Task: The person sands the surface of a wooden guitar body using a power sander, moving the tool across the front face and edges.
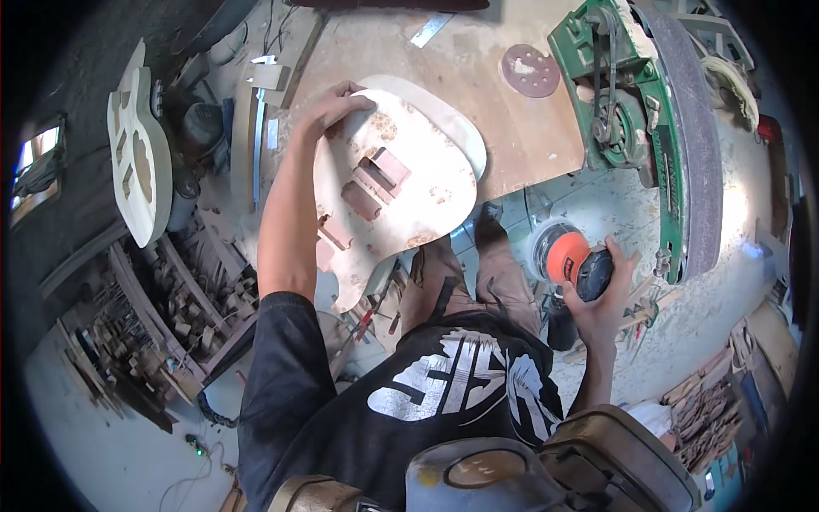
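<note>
Left hand (pixel 337 107) laid on the far rounded end of an unfinished guitar body (pixel 392 192), fingers (pixel 358 92) spread and bent over its upper edge, gripping the rim rather than closing round anything. Body flat on the wooden surface (pixel 478 85), stretching from beneath those fingers down and toward the torso; long axis running from the rounded end at the fingers to the horned end near the lap, horns pointing down and slightly left, that end overhanging the surface edge. Routed cavities facing up, just below and right of the fingers.

Right hand (pixel 601 294) low and well apart to the right, fingers wrapped tight round the black grip of an orange-topped orbital sander (pixel 567 256), pad facing away. Green belt sander (pixel 648 128) beyond it. Loose sanding disc (pixel 530 70) on the surface. Second guitar body (pixel 136 154) far left.
</note>
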{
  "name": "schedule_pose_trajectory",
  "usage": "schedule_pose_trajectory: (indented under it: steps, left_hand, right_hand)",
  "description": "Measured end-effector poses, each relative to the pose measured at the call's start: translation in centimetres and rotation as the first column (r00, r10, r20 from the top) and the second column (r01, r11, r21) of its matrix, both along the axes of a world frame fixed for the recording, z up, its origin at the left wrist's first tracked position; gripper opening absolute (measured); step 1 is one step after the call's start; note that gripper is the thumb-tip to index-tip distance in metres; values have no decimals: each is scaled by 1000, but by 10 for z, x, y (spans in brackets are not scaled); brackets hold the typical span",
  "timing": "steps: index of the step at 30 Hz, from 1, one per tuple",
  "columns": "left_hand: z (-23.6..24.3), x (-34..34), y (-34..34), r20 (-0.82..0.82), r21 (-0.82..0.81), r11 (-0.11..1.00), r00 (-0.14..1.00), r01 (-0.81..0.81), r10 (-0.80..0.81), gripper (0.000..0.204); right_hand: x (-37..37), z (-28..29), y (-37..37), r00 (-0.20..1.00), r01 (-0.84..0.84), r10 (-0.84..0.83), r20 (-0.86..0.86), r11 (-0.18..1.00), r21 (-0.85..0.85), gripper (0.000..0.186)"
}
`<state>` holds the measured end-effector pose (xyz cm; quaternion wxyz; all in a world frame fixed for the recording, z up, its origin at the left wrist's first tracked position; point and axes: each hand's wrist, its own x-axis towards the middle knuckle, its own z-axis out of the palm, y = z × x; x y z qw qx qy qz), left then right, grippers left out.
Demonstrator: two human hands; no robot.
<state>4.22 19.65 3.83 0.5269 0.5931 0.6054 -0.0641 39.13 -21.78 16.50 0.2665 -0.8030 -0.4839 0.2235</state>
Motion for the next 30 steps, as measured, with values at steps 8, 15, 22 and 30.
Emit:
schedule_pose_trajectory:
  steps: [8, 15, 22, 30]
  left_hand:
    - [8, 11, -6, -14, 34, 999, 1000, 3, -3, 58]
    - [-7, 4, -4, -47, 129, 991, 998, 46, -40, 65]
    - [-10, 5, -8, -50, 183, 981, 998, 56, -47, 68]
    - [-14, 6, -7, -13, 215, 976, 999, 35, -33, 66]
  right_hand:
    - [-1, -4, 3, 1000, 0, 0, -1, 999, -35, 89]
    - [-6, -7, 11, 1000, -25, 25, -2, 999, -20, 90]
    - [-12, -5, 14, 999, -16, 14, -38, 999, -41, 91]
    - [-15, -2, 15, 999, -3, 1, -35, 999, -51, 91]
